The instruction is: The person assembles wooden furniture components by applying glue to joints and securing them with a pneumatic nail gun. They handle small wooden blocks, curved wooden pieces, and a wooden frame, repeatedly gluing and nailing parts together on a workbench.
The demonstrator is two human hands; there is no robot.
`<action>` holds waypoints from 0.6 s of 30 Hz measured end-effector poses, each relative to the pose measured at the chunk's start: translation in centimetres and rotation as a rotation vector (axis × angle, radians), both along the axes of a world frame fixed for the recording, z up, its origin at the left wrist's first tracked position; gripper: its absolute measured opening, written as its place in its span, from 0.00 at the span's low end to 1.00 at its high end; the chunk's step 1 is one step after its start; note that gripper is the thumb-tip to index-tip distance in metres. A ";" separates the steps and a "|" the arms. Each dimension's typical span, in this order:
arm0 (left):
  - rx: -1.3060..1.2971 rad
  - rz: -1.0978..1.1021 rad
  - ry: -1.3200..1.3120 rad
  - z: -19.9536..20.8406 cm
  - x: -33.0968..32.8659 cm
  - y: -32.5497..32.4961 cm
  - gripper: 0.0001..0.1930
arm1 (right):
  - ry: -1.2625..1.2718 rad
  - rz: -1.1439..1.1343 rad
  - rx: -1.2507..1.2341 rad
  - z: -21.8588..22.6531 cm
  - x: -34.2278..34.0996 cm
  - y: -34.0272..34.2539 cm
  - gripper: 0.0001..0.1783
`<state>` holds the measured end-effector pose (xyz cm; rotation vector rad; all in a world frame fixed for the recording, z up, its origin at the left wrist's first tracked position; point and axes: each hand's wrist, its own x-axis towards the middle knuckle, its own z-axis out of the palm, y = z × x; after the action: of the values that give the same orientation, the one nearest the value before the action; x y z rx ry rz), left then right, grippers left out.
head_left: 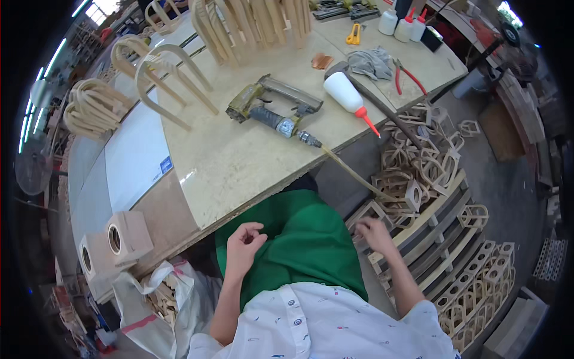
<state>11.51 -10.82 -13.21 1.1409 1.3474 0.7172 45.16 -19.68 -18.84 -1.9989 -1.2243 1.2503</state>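
My left hand [243, 246] is above my green-covered lap [299, 239], near the table's front edge. Its fingers are loosely curled, thumb and index apart, nothing visible between them. My right hand [376, 235] is right of the lap with fingers bent and slightly apart. Behind it in the picture is a wooden frame [369, 210]; I cannot tell whether they touch. On the table [221, 173] lies a nail gun [272, 113] with an air hose [353, 173] hanging over the edge. A white glue bottle with a red nozzle [344, 93] lies beside it.
Bent wooden arches [173, 84] stand at the table's far left. A hammer [382, 107], grey cloth [369, 63], red pliers [408, 78] and several glue bottles [403, 27] are at the right. Wooden boxes [128, 236], a scrap sack [140, 305] and piled wooden frames [427, 161] surround me.
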 end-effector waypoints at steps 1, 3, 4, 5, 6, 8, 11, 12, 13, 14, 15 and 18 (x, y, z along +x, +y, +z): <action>0.008 -0.005 0.017 -0.1 -0.1 -0.2 0.10 | -0.004 0.002 0.052 1.7 0.0 1.3 0.12; 0.014 0.009 0.014 -0.9 -1.1 -0.8 0.10 | 0.058 -0.021 0.182 5.0 -0.8 4.2 0.11; 0.014 0.021 0.011 -1.4 -1.6 -1.1 0.09 | 0.052 -0.019 0.270 6.4 -1.5 5.6 0.11; 0.014 0.023 -0.005 -1.9 -2.4 -1.2 0.09 | 0.046 -0.012 0.355 7.6 -2.5 6.9 0.10; 0.014 0.016 -0.009 -2.1 -3.1 -1.1 0.09 | 0.003 -0.020 0.459 8.3 -3.4 8.3 0.10; 0.022 0.018 -0.009 -2.2 -4.4 -1.0 0.08 | -0.128 0.002 0.618 9.4 -5.4 11.6 0.11; 0.031 0.010 0.000 -1.7 -5.9 -0.6 0.10 | -0.486 0.167 0.924 9.7 -8.9 17.9 0.17; 0.041 0.001 0.001 -1.7 -6.6 -0.5 0.10 | -0.558 0.208 0.956 9.3 -10.1 20.1 0.18; 0.050 0.010 -0.011 -1.7 -7.1 -0.4 0.11 | -0.635 0.246 0.987 8.7 -11.2 22.2 0.20; 0.056 0.020 -0.023 -1.6 -7.7 -0.5 0.11 | -0.742 0.270 0.973 7.7 -12.2 24.1 0.18; 0.065 0.033 -0.038 -1.5 -8.2 -0.6 0.12 | -0.849 0.298 0.959 7.0 -12.8 25.9 0.17; 0.019 0.154 -0.089 -0.9 -9.5 -1.3 0.12 | -0.929 0.357 0.698 6.3 -13.6 28.9 0.15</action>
<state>1.99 -12.11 -14.14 1.0154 1.3660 0.8838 31.52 9.20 -12.54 -1.8392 -2.1206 -0.1430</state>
